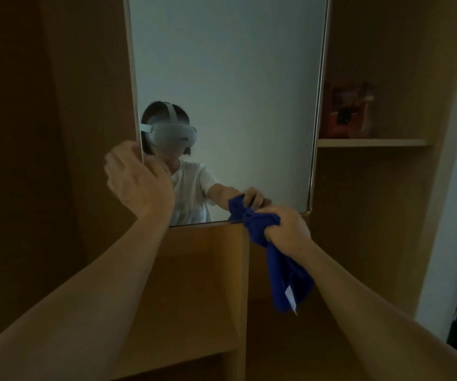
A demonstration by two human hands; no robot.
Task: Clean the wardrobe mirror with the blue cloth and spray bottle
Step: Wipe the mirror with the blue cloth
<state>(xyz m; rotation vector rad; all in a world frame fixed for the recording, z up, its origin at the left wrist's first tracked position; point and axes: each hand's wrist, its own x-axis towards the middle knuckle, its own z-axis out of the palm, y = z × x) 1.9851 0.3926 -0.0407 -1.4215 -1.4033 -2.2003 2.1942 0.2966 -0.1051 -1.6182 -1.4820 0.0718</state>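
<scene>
The tall wardrobe mirror [235, 78] hangs on a wooden door panel, its lower edge about mid-frame. My right hand [287, 229] is closed around a bunched blue cloth [276, 259] and presses it against the mirror's bottom right corner; the rest of the cloth hangs down with a white tag. My left hand [136, 180] curls over the mirror door's left edge, gripping it. No spray bottle is in view. The glass reflects a person in a white shirt wearing a headset.
Wooden wardrobe shelves [194, 284] open below the mirror. To the right, a shelf [370, 143] carries a reddish box [348, 111]. A white wall edge [447, 243] runs down the far right. The room is dim.
</scene>
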